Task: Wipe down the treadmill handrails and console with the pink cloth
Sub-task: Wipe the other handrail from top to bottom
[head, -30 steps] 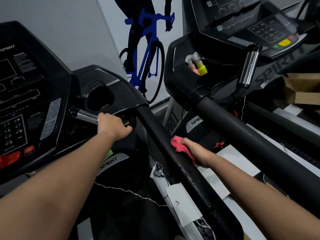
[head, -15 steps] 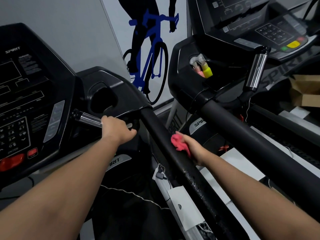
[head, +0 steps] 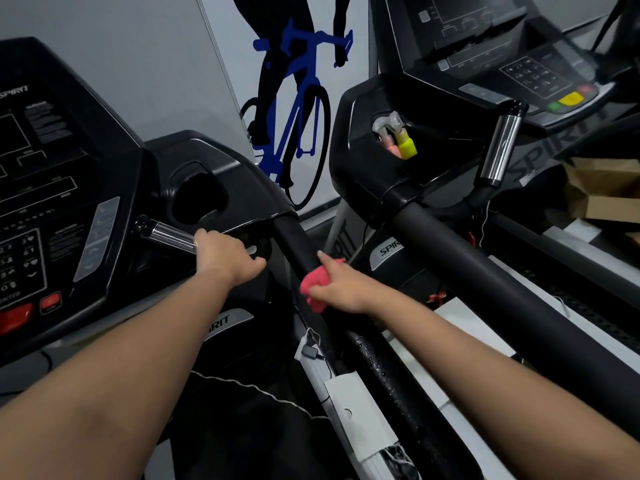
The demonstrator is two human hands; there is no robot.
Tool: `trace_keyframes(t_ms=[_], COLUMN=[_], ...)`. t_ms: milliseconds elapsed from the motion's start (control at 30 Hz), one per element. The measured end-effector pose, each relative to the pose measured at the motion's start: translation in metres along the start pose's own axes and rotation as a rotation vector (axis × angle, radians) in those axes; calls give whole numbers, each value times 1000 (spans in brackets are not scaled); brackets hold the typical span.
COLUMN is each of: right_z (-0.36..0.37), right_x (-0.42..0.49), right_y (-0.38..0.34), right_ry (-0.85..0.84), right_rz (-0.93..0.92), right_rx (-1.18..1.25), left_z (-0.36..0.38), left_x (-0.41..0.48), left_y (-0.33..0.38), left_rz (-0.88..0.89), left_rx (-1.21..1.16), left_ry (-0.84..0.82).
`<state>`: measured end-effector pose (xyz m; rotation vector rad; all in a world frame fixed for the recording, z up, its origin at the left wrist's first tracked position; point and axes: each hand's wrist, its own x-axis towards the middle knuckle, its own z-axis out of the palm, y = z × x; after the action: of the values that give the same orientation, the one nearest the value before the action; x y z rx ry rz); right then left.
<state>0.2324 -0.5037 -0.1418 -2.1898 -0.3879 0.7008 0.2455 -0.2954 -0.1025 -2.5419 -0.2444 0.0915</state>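
Right hand (head: 341,289): presses the bunched pink cloth (head: 313,287) on the side handrail (head: 294,237); the index finger lies straight, the others curl on the cloth.
Left hand (head: 225,258): fingers closed round the chrome grip (head: 169,237).
Done: probably only a part of this rail.
Left: droplets (head: 374,362) lower on the rail; the console (head: 52,202) seems not yet wiped.

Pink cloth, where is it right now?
In the head view, near centre, the pink cloth is bunched in the right hand against the near treadmill's black handrail, right of the left hand gripping the silver pulse grip.
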Motion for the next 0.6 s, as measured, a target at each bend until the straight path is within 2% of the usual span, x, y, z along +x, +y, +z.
trace_keyframes(t_ms=[67,133,200,300,367,467,533,600], right_z=[18,42,67,93,103,110,103,89], right_x=[0,-8,-7,-4,-13,-32,-45,-52], right_y=[-11,-26,-28,-22,-15,1,6,6], right_ry=[146,283,358,331,263,214,256,218], right_rz=[42,13,13,147,213,218,169,68], right_rx=[-512,-837,-995,-1213,-1268,-1269,-1188,-1022], left_z=[0,1,2,2,2,2,2,2], left_x=[1,0,-1,-3,-3,-2,-2,-2], left_y=[0,0,-1,-3,-4,-5,-5,-5], left_rz=[-3,0,14,31,37,43,49,51], left_rx=[5,6,3,2,0,3,5,7], left_ry=[-2,6,21,42,39,25,18,12])
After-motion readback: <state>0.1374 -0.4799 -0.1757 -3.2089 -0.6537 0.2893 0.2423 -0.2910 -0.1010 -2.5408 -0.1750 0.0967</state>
